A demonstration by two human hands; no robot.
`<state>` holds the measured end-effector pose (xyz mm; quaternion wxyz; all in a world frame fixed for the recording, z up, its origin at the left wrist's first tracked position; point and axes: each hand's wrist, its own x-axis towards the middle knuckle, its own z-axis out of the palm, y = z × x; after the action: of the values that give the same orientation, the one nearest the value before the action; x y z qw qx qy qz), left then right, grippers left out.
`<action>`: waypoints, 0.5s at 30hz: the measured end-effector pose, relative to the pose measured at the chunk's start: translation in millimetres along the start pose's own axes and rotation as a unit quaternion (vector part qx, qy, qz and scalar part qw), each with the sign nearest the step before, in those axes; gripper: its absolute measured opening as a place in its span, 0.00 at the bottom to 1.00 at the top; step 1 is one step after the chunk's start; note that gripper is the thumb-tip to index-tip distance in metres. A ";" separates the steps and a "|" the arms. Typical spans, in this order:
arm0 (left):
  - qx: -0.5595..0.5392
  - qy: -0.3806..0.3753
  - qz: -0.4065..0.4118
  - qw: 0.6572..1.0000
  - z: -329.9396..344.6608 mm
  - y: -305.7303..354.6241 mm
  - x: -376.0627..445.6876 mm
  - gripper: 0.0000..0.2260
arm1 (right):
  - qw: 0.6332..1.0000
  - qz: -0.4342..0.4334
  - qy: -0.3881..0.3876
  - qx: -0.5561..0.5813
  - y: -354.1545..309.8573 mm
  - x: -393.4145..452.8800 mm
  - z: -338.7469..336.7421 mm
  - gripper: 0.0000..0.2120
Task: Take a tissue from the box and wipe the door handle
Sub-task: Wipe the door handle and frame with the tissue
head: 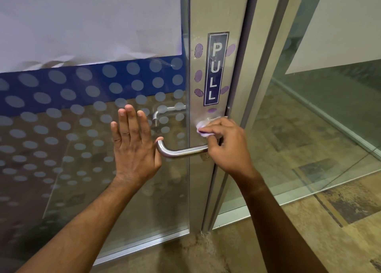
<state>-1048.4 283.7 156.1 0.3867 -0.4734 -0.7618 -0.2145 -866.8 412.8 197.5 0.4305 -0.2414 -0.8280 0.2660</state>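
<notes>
I pressed my left hand (pixel 132 146) flat against the glass door (pixel 88 111), fingers spread wide and holding nothing, thumb touching the bent end of the door handle (pixel 179 152); this bracing likely kept the door from swinging under pressure. My right hand (pixel 224 142) was closed around a wadded tissue (pixel 201 129), pinched at the fingertips and pushed against the metal frame (pixel 198 20) just above the handle's mounting, below the PULL sign (pixel 215 68). The tissue box was not in view.
</notes>
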 end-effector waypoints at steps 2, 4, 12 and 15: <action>0.004 -0.003 0.000 1.000 -0.1 0.5 -0.6 0.46 | 0.994 -0.021 -0.042 -0.100 -7.4 2.6 -0.7 0.14; 0.006 -0.003 -0.001 1.000 -1.1 0.8 -1.1 0.46 | 0.993 -0.008 -0.033 -0.116 -12.5 1.4 -3.3 0.15; 0.014 -0.022 -0.004 1.000 -5.0 1.2 -0.3 0.45 | 0.989 0.027 -0.019 -0.142 -23.9 -1.2 3.2 0.15; 0.008 -0.018 -0.009 1.000 -8.0 3.8 0.8 0.45 | 0.997 0.066 0.001 -0.047 -21.4 0.6 -5.2 0.15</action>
<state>-1042.1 280.4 161.5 0.3750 -0.4668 -0.7748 -0.2031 -866.5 398.6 214.3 0.4010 -0.3163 -0.8212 0.2545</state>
